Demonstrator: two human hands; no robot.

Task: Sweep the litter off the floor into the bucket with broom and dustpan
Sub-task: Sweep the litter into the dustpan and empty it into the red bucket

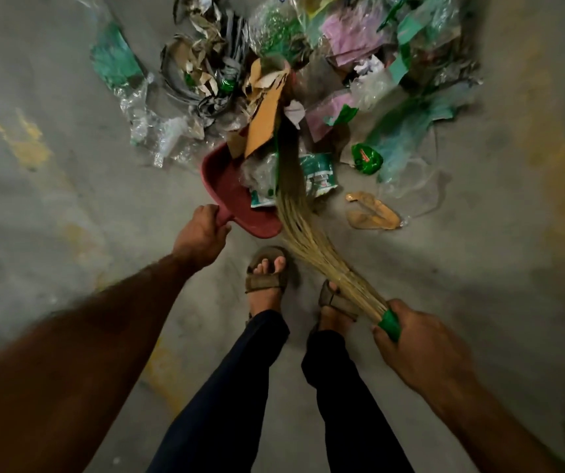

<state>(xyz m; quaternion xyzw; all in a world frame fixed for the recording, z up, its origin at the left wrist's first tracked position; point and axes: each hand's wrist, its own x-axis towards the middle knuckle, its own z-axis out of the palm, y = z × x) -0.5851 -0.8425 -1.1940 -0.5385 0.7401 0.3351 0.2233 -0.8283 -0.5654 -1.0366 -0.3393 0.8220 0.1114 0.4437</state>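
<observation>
The one camera is sitting on my head, looking forward and steeply down at the concrete floor (52, 199). It is taking in a wide angle, bending the edges. My own forearms are reaching in from the bottom corners, close and large, my sandalled feet (267, 278) are showing near the middle, and the litter pile (308, 63) is lying farthest away, along the top.

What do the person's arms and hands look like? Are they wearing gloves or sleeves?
No gloves and no sleeves in view. Both forearms are bare right down to the left hand and the right hand. No watch, ring or bracelet shows. Fine hair shows on the left forearm.
</observation>
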